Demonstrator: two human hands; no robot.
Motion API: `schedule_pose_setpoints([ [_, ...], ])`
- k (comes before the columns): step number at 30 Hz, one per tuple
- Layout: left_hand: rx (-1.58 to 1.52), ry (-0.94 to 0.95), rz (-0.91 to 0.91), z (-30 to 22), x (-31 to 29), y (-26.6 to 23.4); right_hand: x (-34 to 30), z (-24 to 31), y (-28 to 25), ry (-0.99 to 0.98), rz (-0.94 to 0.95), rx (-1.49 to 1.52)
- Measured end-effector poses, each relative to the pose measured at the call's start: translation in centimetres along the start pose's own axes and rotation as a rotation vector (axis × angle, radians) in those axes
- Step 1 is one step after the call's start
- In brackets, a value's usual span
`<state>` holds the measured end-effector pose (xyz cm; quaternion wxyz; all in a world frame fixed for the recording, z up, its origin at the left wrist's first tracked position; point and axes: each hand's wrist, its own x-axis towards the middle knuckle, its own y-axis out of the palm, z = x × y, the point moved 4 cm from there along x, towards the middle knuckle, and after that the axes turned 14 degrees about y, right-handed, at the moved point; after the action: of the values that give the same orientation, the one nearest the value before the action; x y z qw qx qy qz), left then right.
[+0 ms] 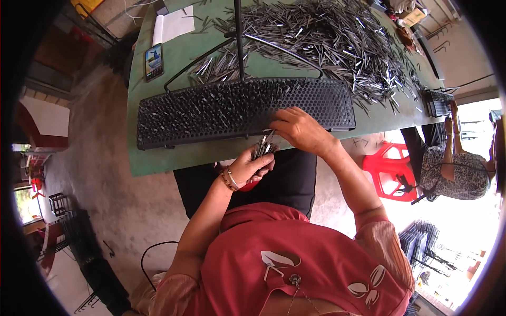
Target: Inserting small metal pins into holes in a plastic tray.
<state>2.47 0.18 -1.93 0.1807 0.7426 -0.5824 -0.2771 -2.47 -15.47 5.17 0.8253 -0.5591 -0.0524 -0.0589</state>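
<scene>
My left hand (pixel 253 167) is closed around a bunch of thin dark strips (pixel 265 146) whose tips fan upward, some of them shiny. Just beyond it, a long black perforated rack (pixel 321 100) lies along the near edge of the table. Upright strips (pixel 195 110) crowd the holes over its left and middle parts, while bare holes show toward the right. My right hand (pixel 299 129) is at the rack's front side, right of the strips, with its fingers bent and pinched together. Whatever sits between those fingertips is blurred and partly hidden.
Loose dark strips (pixel 327 42) form a big heap across the back of the green table (pixel 150 158). A phone (pixel 154 62) and white paper (pixel 176 26) lie at the far left. Black rods rise behind the rack. Rightward are a red stool (pixel 387 168) and another person (pixel 456 171).
</scene>
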Motion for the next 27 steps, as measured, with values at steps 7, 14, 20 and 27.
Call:
schedule_pose_setpoints([
  [7, -0.043, 0.01, 0.0, 0.1, -0.3, 0.1, -1.1, -0.6, -0.7, 0.192, -0.143, 0.014],
  [14, -0.14, 0.115, -0.123, 0.4, 0.6, 1.4, -1.2, -2.5, -1.6, 0.359, -0.215, 0.267],
  [20, -0.078, 0.124, -0.277, 0.1, 1.8, 2.0, -0.7, -2.7, -1.5, 0.4, -0.202, 0.307],
  [27, 0.015, 0.186, -0.374, 0.9, 3.5, 1.4, -0.3, -3.9, -1.5, 0.704, -0.239, 0.821],
])
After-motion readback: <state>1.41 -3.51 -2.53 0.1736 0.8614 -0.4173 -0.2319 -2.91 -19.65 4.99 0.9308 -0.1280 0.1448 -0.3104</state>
